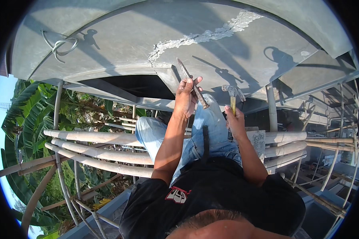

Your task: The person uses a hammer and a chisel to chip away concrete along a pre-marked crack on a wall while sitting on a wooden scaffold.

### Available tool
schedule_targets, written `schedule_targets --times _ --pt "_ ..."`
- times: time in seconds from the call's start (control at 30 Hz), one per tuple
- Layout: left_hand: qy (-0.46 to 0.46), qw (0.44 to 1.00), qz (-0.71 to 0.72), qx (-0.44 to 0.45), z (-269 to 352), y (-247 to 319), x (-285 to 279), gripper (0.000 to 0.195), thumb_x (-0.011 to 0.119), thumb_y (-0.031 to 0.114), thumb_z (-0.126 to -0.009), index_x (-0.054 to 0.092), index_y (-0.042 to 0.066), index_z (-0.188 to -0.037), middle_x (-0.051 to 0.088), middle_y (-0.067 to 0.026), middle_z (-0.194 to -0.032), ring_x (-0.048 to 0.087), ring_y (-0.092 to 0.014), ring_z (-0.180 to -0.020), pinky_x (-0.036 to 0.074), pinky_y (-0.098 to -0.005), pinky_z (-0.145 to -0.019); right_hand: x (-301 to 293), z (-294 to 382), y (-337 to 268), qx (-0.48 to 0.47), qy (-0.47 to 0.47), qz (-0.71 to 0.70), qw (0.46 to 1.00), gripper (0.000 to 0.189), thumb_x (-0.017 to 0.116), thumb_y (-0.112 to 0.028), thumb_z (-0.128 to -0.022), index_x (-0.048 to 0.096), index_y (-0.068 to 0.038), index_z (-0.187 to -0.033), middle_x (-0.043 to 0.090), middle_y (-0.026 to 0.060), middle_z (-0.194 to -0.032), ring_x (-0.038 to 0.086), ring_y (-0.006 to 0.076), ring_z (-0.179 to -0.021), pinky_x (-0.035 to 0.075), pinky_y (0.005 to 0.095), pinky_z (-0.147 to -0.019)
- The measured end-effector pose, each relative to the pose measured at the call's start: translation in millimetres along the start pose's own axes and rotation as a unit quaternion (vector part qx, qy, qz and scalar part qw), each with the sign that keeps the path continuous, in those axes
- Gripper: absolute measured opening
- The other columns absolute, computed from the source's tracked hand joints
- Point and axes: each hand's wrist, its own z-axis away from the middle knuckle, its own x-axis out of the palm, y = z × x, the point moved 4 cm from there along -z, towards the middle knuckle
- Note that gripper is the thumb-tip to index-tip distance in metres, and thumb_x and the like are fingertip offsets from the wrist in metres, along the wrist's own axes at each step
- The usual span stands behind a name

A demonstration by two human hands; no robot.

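My left hand (pixel 186 97) grips a rusty ribbed steel bar chisel (pixel 184 69), its pointed end up towards the wall and its flattened end down near my knee. To the right, my right hand (pixel 235 121) is closed around the yellow handle of a claw hammer (pixel 232 91), the metal head upward. Hammer and chisel are apart. Beyond them stands a grey cement-plastered wall (pixel 128 44) with a rough, chipped-out crack (pixel 203 36) running diagonally across it. The chisel's tip does not appear to touch the crack.
I sit on bamboo scaffold poles (pixel 101 151). An opening (pixel 137 86) with a raised plaster edge lies below the crack. A looped wire (pixel 61 47) sticks out at upper left. Upright bamboo poles (pixel 271 107) stand on both sides; a rough concrete block (pixel 257 143) lies by my right arm.
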Motion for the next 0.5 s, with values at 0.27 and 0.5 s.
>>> schedule_targets --times 0.27,0.5 --pt "0.027 0.997 -0.068 0.01 -50 9 35 0.019 0.057 0.027 -0.095 0.051 0.011 -0.103 0.064 -0.0087 -0.105 0.064 -0.018 -0.078 0.055 -0.0295 -0.064 -4 3 -7 -0.003 0.021 -0.004 1.0 0.032 0.061 -0.032 -0.093 0.051 -0.009 -0.074 0.041 -0.0049 -0.051 0.039 0.0046 -0.038 0.032 0.0226 -0.036" --pt "0.053 0.996 -0.069 0.02 -62 6 51 0.018 0.056 0.025 -0.096 0.048 0.01 -0.1 0.064 -0.0086 -0.101 0.064 -0.018 -0.077 0.056 -0.0289 -0.061 -12 2 -8 -0.018 0.036 -0.021 0.999 0.035 0.057 -0.033 -0.095 0.047 -0.009 -0.071 0.041 -0.0047 -0.052 0.038 0.0048 -0.039 0.033 0.0232 -0.037"
